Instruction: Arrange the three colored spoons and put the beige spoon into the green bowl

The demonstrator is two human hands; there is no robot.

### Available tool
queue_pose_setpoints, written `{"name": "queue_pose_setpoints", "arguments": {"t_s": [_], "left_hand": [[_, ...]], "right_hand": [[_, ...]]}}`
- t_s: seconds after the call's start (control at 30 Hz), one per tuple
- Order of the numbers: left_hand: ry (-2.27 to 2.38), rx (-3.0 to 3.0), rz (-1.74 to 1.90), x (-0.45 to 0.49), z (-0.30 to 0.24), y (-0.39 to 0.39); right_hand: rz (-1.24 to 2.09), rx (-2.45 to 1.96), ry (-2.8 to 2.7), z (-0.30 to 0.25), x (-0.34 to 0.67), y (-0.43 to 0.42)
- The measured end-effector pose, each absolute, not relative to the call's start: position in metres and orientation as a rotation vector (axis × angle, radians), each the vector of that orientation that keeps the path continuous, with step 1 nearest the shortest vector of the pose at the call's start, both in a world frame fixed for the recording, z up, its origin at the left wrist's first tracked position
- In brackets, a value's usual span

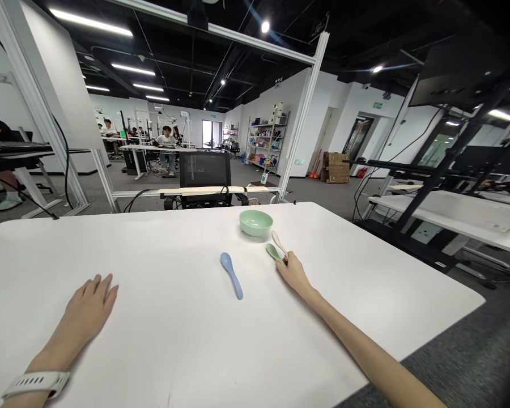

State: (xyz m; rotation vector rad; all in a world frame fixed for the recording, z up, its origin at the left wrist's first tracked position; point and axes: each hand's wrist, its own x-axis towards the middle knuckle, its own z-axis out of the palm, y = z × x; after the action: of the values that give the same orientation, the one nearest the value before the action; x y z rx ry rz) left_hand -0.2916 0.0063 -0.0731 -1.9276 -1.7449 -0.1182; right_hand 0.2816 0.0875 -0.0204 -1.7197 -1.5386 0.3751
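The person is wearing a white watch [36,384] with a strap full of little holes on the left arm [57,345], while the right arm [361,340] is showing bare skin.

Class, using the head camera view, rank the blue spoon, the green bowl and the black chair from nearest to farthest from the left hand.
From the left hand:
1. Blue spoon, mid-table.
2. Green bowl, near the table's far edge.
3. Black chair, beyond the table.

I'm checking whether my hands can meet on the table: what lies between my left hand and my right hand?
In the head view, a blue spoon lies on the white table between the left hand and the right hand.
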Motion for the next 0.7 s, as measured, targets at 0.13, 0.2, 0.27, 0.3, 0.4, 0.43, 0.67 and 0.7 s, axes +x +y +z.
{"name": "queue_pose_setpoints", "arguments": {"t_s": [0.13,0.2,0.27,0.3,0.4,0.43,0.67,0.7], "left_hand": [[-1.747,-1.91,-0.092,-0.294,-0.0748,0.0076],[-1.757,-1.899,-0.076,-0.2954,-0.0751,0.0082],[-1.753,-1.898,-0.061,-0.2964,-0.075,0.0085],[-1.744,-1.9,-0.049,-0.2965,-0.0748,0.0084],[-1.716,-1.9,-0.007,-0.2956,-0.0737,0.0077],[-1.715,-1.898,0.003,-0.2949,-0.0732,0.0074],[-1.66,-1.838,0.176,-0.2913,-0.0703,0.0056],[-1.65,-1.828,0.198,-0.2915,-0.0703,0.0055]], "right_hand": [[0.366,-1.714,-1.526,-0.0203,0.2809,0.0881],[0.373,-1.715,-1.526,-0.0202,0.2806,0.0879],[0.385,-1.718,-1.527,-0.0198,0.2803,0.0875],[0.39,-1.721,-1.527,-0.0195,0.2802,0.0873],[0.395,-1.726,-1.525,-0.0185,0.2801,0.0867],[0.396,-1.726,-1.526,-0.0183,0.2802,0.0865],[0.403,-1.73,-1.51,-0.0203,0.279,0.0866],[0.4,-1.727,-1.508,-0.0203,0.2791,0.0871]]}}
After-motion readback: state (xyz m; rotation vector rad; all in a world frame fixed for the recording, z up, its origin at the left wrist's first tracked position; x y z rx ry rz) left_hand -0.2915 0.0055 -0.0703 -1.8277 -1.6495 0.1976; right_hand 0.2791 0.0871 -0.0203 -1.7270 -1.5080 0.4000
